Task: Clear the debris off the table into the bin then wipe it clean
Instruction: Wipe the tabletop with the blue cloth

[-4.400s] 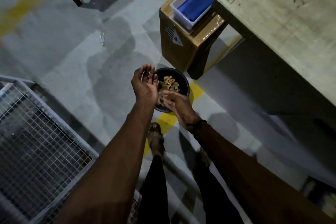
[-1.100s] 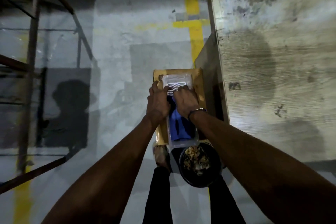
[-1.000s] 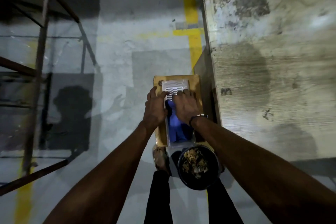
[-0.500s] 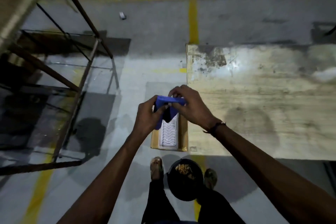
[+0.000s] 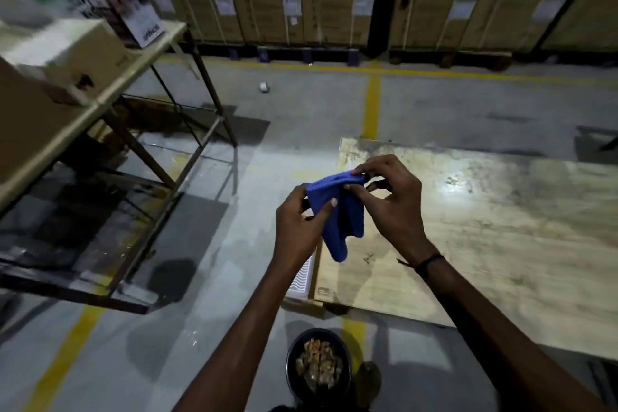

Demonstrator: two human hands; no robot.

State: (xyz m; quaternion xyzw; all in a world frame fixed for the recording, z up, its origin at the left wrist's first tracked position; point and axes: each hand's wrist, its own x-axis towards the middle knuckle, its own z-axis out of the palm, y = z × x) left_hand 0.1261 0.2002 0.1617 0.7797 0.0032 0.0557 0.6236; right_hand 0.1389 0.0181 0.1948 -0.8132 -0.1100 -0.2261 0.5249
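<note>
I see both hands raised over the near left corner of the table (image 5: 501,244), sharing 1 blue cloth (image 5: 336,211): the left hand (image 5: 297,227) has its thumb pressed on the cloth's left side with the fingers curled behind it, and the right hand (image 5: 391,204) pinches the top edge between thumb and fingers, the rest of the cloth hanging free. On the floor below, by my feet, the black bin (image 5: 319,366) holds pale brown debris (image 5: 317,361).
</note>
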